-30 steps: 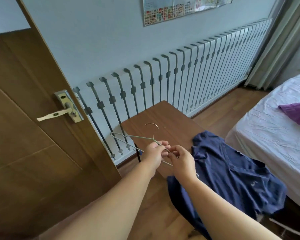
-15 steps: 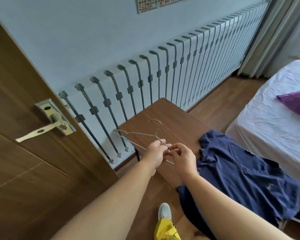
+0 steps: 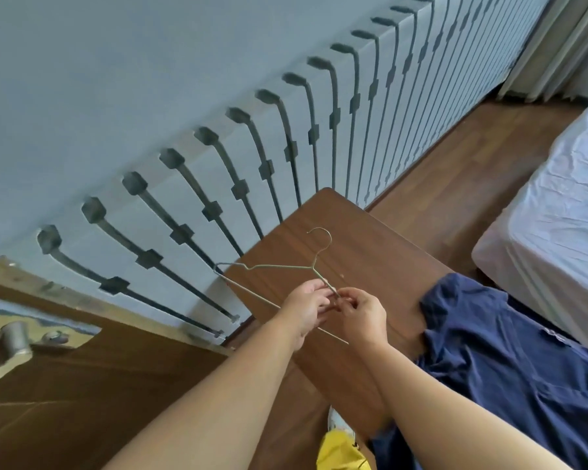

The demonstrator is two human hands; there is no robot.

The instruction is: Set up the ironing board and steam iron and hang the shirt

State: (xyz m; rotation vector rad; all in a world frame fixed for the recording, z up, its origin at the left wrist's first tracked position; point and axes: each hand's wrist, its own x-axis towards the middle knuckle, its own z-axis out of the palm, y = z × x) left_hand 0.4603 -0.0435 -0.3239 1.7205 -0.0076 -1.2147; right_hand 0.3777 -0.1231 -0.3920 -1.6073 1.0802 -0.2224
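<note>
A thin metal wire hanger [image 3: 279, 267] is held above a brown board-like surface [image 3: 364, 252], its hook pointing up and away. My left hand [image 3: 306, 308] and my right hand [image 3: 362, 315] both pinch the hanger's right shoulder, fingertips almost touching. A dark blue shirt [image 3: 510, 364] lies spread over the near right part of the brown surface and hangs off its edge. No iron is in view.
A pale radiator cover with dark slats [image 3: 286, 130] runs along the wall behind. A wooden door with a metal handle [image 3: 11, 347] is at the left. A bed with a white sheet [image 3: 557, 239] is at the right. My shoe [image 3: 336, 418] is on the wood floor below.
The view has tilted down and moved closer; the door handle slid to the left edge. Both hands keep the same grip on the hanger, which has risen slightly over the surface.
</note>
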